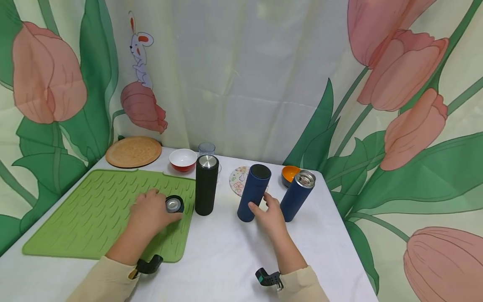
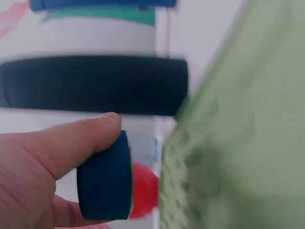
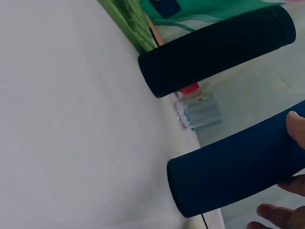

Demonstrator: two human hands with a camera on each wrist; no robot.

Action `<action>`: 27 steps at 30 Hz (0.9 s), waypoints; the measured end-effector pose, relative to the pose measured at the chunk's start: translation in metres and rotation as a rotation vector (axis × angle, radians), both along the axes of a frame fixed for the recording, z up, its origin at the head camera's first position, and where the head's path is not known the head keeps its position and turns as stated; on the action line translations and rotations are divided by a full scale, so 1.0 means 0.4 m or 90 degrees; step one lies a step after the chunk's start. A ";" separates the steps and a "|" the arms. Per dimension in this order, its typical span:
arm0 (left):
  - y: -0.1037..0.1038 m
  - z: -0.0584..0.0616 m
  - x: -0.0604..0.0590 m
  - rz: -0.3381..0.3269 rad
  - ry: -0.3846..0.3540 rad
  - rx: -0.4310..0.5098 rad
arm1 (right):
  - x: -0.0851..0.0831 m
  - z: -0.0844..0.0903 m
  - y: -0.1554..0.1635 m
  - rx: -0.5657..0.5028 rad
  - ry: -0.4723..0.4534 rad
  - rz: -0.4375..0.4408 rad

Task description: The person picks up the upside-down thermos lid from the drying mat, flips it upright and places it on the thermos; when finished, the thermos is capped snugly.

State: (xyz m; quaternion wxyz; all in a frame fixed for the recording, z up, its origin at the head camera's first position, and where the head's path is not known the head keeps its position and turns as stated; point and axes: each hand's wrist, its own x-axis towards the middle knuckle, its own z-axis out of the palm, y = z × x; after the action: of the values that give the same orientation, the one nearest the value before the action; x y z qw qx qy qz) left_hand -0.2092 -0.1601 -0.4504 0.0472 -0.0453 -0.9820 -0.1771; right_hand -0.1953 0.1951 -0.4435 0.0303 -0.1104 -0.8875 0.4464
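Note:
My left hand [image 1: 160,212] lies on the green ridged mat [image 1: 94,209] and pinches a small black lid [image 1: 175,204] with a silvery inside. In the left wrist view my thumb [image 2: 71,143] presses on the dark lid [image 2: 105,176]. My right hand [image 1: 264,207] grips the lower part of a capped blue flask [image 1: 254,193], which leans a little. The right wrist view shows fingertips [image 3: 296,129] on that blue flask [image 3: 238,167]. A black flask [image 1: 206,184] with a steel top stands between the hands. Right of my hand is a second blue flask [image 1: 298,195], its steel mouth uncovered.
On the white table [image 1: 226,260], at the back, sit a round wooden board [image 1: 133,151], a red-and-white bowl [image 1: 183,160], a clear glass [image 1: 206,148], a flowered coaster [image 1: 238,178] and an orange bowl [image 1: 289,174]. A tulip curtain hangs behind.

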 end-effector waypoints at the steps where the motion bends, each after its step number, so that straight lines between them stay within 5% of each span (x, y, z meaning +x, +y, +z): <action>1: 0.011 0.008 0.014 -0.010 0.018 0.008 | 0.005 0.001 0.001 0.004 -0.003 0.001; 5: 0.059 0.029 0.067 -0.052 0.047 0.053 | 0.028 0.004 0.002 0.015 -0.015 0.006; 10: 0.120 0.022 0.104 -0.080 0.049 0.098 | 0.052 0.000 0.007 0.017 -0.043 0.015; 16: 0.176 0.001 0.118 -0.107 0.049 0.176 | 0.080 -0.009 0.020 0.047 -0.061 0.035; 27: 0.231 0.043 0.126 -0.140 0.058 0.273 | 0.119 0.015 0.027 0.043 -0.047 0.071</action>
State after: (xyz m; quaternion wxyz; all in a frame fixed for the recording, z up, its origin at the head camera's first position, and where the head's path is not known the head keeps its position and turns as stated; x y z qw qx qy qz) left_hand -0.1587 -0.0678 -0.4331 0.0801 -0.1490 -0.9079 -0.3836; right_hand -0.1478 0.2058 -0.4375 -0.0240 -0.0762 -0.9074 0.4126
